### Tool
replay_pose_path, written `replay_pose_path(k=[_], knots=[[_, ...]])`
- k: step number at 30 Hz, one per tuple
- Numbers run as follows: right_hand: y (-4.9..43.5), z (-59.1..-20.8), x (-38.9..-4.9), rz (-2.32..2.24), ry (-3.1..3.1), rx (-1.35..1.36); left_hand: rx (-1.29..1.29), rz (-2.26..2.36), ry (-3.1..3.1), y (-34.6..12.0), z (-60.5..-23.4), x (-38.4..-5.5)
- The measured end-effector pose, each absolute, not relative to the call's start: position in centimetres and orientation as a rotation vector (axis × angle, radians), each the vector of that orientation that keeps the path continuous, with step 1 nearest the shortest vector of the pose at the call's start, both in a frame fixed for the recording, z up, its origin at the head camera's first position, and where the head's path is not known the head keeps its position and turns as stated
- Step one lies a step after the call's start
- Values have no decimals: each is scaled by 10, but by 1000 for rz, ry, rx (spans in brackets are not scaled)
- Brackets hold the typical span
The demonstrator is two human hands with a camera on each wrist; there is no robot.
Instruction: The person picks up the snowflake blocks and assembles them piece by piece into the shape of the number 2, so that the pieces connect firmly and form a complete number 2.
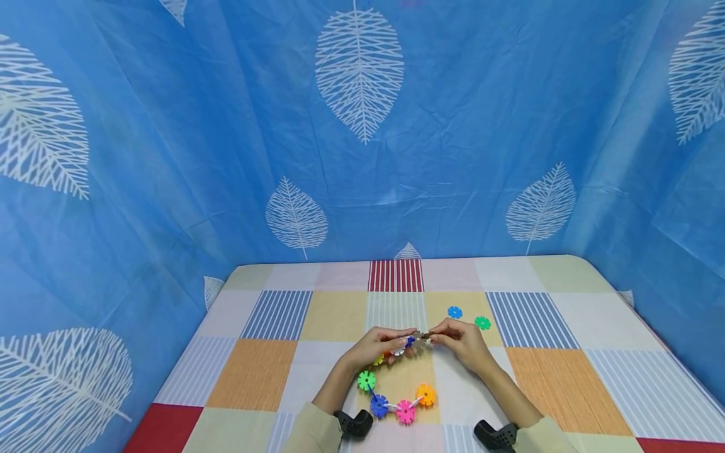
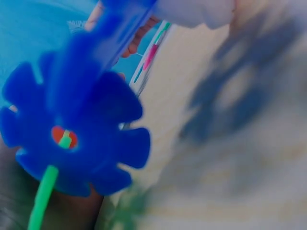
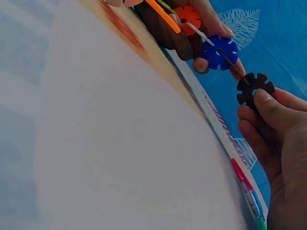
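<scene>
My right hand (image 1: 463, 343) pinches a dark notched plastic disc (image 3: 245, 95) between thumb and fingers. A brown disc (image 3: 236, 68), seen edge-on, lies between it and a blue disc (image 3: 214, 58) in a chain of notched discs. Fingers of my left hand (image 1: 374, 347) hold the chain near that blue disc, with an orange disc (image 3: 186, 15) beside them. The chain curves down to the table through a green disc (image 1: 366, 380), another blue disc (image 1: 379, 406), a pink disc (image 1: 405, 413) and a yellow-orange disc (image 1: 426, 395). A close blue disc (image 2: 122, 108) fills much of the left wrist view.
Beyond my right hand, a loose light-blue disc (image 1: 455, 312) and a loose green disc (image 1: 483, 323) lie flat on the patchwork tablecloth (image 1: 331, 314). A blue curtain (image 1: 453, 157) with white leaf prints surrounds the table's back and sides.
</scene>
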State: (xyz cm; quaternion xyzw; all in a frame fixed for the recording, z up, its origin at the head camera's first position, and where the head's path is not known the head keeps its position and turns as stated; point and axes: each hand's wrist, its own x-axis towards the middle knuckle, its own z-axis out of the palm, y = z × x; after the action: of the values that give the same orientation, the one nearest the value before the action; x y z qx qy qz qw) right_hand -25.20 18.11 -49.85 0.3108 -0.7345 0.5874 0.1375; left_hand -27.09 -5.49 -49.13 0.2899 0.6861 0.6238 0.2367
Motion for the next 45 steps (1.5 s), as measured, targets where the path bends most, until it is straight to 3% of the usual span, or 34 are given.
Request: replay_pose_path(k=[13,24,37,45], knots=[[214,-520,-270,1261,-2437,585,718,1778,1941,-54,-489,-270],[224,-529,-275,973,-2556,620,718,1779,1937,-55,-487,-271],[207,-502,-263,1829,-2297,699,700,1785,1939,-55,-489,-271],[200,-491,-257,1924,-2271,708,701,1767,1953,-55,-489,-270]])
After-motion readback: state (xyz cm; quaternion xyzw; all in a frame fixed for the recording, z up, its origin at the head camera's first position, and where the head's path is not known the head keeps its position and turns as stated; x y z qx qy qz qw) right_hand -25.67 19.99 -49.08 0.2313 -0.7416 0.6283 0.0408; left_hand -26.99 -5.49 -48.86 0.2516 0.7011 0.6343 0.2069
